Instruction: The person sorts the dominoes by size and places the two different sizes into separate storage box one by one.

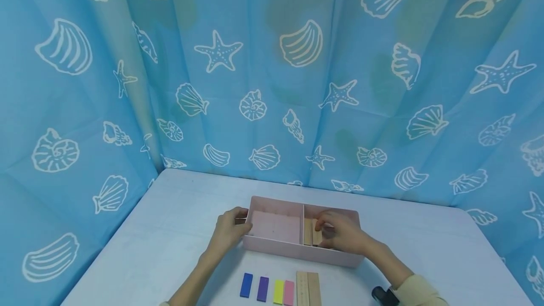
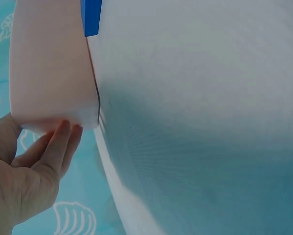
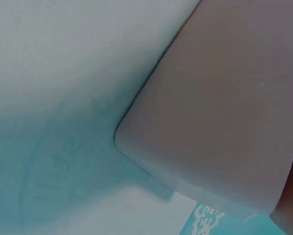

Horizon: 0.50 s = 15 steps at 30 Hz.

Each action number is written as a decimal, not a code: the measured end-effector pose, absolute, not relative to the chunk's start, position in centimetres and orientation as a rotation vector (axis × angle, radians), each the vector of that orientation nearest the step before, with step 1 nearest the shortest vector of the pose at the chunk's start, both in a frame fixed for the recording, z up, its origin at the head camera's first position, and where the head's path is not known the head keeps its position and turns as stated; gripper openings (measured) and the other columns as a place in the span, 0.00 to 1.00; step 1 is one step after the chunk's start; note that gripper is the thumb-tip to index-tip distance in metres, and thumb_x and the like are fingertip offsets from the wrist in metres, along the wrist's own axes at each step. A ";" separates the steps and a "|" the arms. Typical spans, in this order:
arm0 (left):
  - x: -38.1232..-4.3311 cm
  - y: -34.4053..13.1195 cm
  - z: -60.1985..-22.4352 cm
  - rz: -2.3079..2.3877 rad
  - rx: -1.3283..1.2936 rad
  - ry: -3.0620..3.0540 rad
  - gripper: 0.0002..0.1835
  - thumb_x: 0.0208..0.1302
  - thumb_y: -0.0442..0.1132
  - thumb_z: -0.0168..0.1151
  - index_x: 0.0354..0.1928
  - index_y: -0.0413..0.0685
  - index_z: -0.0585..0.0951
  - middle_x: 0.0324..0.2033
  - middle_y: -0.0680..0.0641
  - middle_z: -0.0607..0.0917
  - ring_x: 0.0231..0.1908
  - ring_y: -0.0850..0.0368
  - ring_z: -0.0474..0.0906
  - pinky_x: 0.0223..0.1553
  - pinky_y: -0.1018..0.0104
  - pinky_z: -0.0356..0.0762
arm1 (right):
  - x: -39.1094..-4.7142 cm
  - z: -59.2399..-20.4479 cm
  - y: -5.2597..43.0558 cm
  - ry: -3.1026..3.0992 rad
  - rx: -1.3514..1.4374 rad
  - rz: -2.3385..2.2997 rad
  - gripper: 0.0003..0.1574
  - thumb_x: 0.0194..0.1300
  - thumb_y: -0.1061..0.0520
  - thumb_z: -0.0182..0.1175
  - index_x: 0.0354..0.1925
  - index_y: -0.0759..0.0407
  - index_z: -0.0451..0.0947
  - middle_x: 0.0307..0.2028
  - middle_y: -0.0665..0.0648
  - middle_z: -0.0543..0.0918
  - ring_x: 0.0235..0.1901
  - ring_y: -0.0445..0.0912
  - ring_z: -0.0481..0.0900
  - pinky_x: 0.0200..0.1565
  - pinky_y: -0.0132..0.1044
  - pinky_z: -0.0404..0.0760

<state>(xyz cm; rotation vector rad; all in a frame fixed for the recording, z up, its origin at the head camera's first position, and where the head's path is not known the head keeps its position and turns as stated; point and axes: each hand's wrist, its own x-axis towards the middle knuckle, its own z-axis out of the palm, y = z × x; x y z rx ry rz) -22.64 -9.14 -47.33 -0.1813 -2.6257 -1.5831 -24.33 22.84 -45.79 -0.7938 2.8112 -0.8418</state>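
A pink two-compartment box (image 1: 276,247) sits on the white table. At its left end, my left hand (image 1: 228,230) grips the wall, thumb at the rim and fingers against the outside. The left wrist view shows that hand (image 2: 36,171) at the end of the box (image 2: 53,63). My right hand (image 1: 342,231) reaches into the right compartment, where its curled fingers and thumb pinch a wooden block (image 1: 316,236). Another wooden block (image 1: 308,231) lies beside it, against the divider. In the right wrist view, the box wall (image 3: 214,107) hides most of that hand.
In front of the box lie a blue block (image 1: 246,285), a purple block (image 1: 262,289), a yellow block (image 1: 278,292), a pink block (image 1: 288,293) and two wooden strips (image 1: 308,289). A black object (image 1: 384,295) is by the right sleeve. A blue shell-patterned curtain (image 1: 255,79) surrounds the table.
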 end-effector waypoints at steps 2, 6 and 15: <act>-22.6 -9.1 -47.3 -1.586 -0.183 -2.625 0.20 0.62 0.31 0.64 0.56 0.30 0.78 0.50 0.33 0.83 0.51 0.36 0.80 0.50 0.47 0.81 | -24.3 -45.8 22.8 2.813 -0.818 -0.832 0.20 0.51 0.61 0.76 0.40 0.52 0.78 0.46 0.50 0.80 0.49 0.51 0.78 0.55 0.51 0.79; -22.6 -9.2 -47.2 -1.588 -0.183 -2.624 0.20 0.63 0.31 0.64 0.56 0.30 0.78 0.50 0.34 0.83 0.51 0.37 0.81 0.50 0.48 0.81 | -24.5 -45.9 22.7 2.814 -0.852 -0.813 0.20 0.52 0.61 0.76 0.41 0.54 0.78 0.43 0.48 0.80 0.46 0.49 0.78 0.54 0.50 0.80; -22.6 -9.2 -47.5 -1.578 -0.181 -2.630 0.20 0.63 0.31 0.64 0.56 0.31 0.78 0.50 0.34 0.83 0.51 0.38 0.81 0.50 0.48 0.81 | -24.7 -46.3 22.3 2.791 -0.808 -0.811 0.21 0.51 0.63 0.76 0.41 0.55 0.77 0.41 0.49 0.79 0.43 0.47 0.78 0.50 0.46 0.82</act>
